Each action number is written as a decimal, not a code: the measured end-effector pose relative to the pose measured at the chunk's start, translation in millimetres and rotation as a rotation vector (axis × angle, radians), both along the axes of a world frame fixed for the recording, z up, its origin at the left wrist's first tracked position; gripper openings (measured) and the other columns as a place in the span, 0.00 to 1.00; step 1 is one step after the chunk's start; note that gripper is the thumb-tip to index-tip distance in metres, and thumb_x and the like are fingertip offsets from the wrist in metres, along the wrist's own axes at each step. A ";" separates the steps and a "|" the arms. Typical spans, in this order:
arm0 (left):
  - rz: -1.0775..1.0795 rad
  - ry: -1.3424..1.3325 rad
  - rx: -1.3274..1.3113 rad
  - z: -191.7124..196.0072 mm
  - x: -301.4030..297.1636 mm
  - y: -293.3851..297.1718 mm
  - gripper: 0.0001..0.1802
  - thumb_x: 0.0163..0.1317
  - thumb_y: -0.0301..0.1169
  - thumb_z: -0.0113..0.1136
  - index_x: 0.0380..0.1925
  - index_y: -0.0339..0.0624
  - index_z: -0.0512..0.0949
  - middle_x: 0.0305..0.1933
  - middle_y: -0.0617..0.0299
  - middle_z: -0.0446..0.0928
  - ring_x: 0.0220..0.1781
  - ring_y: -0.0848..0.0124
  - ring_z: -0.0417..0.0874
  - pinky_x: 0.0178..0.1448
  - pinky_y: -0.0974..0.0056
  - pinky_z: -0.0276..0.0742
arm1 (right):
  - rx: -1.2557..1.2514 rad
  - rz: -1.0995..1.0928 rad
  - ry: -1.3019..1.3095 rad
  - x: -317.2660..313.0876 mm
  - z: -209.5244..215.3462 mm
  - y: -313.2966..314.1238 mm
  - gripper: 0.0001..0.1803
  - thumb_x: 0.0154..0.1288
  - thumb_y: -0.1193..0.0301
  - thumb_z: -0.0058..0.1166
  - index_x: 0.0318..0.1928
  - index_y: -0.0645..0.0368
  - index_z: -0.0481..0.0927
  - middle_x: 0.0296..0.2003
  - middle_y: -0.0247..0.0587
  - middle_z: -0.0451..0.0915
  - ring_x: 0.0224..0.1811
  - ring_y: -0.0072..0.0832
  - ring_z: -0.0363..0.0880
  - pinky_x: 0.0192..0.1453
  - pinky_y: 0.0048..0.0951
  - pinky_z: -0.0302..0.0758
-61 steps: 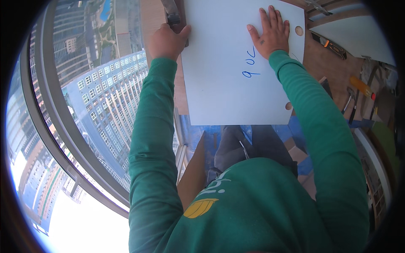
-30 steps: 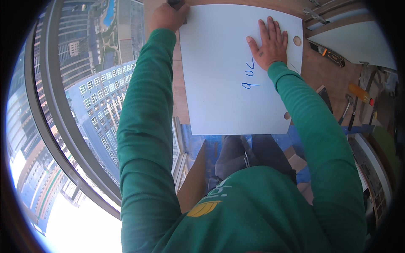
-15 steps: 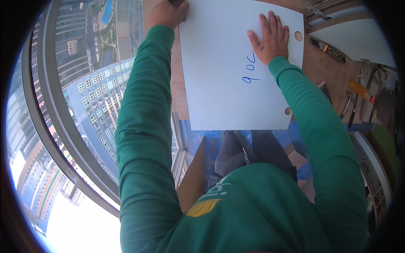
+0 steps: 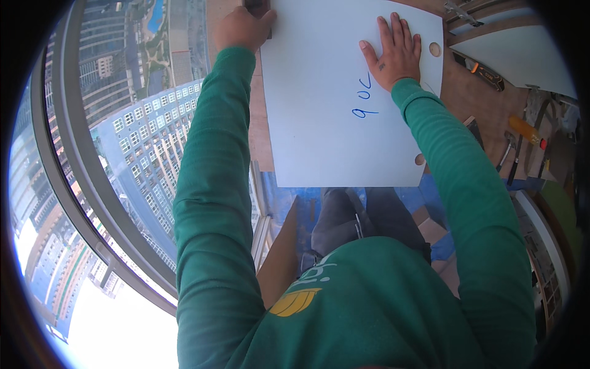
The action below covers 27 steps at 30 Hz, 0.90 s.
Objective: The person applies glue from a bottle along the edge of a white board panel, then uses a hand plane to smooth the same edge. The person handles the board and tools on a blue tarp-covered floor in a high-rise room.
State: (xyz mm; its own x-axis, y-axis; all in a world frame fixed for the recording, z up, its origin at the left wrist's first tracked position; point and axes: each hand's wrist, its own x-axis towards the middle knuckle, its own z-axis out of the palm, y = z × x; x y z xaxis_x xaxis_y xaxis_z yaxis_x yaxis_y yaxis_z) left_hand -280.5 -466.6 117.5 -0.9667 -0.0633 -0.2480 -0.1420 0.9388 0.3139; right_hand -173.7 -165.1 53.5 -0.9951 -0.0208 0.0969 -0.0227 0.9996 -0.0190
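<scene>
A white panel [image 4: 326, 144] with blue handwriting and two round holes near its right edge lies in front of me on a brown work surface. At its far left edge, my left hand [image 4: 243, 29] is closed around a small dark block [image 4: 258, 7], which sits against the panel's side. Part of the block is hidden by the fingers. My right hand [image 4: 396, 58] rests flat on the panel's far right part, fingers spread, with nothing in it.
Large windows [image 4: 98, 184] curve along my left. To the right lie an orange-and-black utility knife [image 4: 487, 77], a hammer [image 4: 506, 147] and a yellow-handled tool [image 4: 525, 130]. Another white panel [image 4: 522, 55] leans at the far right. A brown board [image 4: 279, 258] stands near my legs.
My left hand has slid a little nearer to me along the panel's left edge with the dark block, more of which now shows. My right hand stays in place on the panel.
</scene>
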 end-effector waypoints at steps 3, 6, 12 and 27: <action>0.031 -0.037 -0.031 3.9 22.4 0.2 0.39 0.59 0.62 0.63 0.45 0.31 0.84 0.42 0.45 0.88 0.46 0.50 0.90 0.55 0.51 0.83 | 0.002 0.000 0.000 -0.2 -0.1 -1.9 0.40 0.76 0.37 0.38 0.80 0.41 0.57 0.82 0.39 0.52 0.85 0.37 0.45 0.86 0.55 0.37; 0.092 -0.106 -0.003 11.4 56.6 0.1 0.36 0.60 0.60 0.64 0.44 0.31 0.83 0.41 0.45 0.88 0.46 0.50 0.90 0.54 0.51 0.84 | 0.011 -0.002 0.002 -1.2 -0.5 -1.8 0.40 0.76 0.37 0.38 0.80 0.41 0.58 0.82 0.38 0.52 0.85 0.37 0.45 0.86 0.55 0.37; 0.164 -0.173 -0.024 18.1 147.3 -5.0 0.33 0.60 0.57 0.67 0.44 0.34 0.79 0.42 0.44 0.86 0.45 0.47 0.89 0.49 0.47 0.84 | 0.041 -0.010 -0.020 -1.3 3.2 -3.6 0.40 0.76 0.37 0.38 0.80 0.41 0.59 0.82 0.39 0.53 0.85 0.37 0.46 0.86 0.55 0.38; 0.085 0.099 -0.047 -1.9 0.9 4.1 0.39 0.60 0.61 0.63 0.47 0.28 0.78 0.45 0.37 0.86 0.51 0.42 0.87 0.57 0.46 0.83 | 0.007 -0.019 -0.058 0.5 8.9 -6.5 0.40 0.77 0.38 0.38 0.80 0.42 0.57 0.82 0.39 0.51 0.85 0.37 0.44 0.86 0.55 0.36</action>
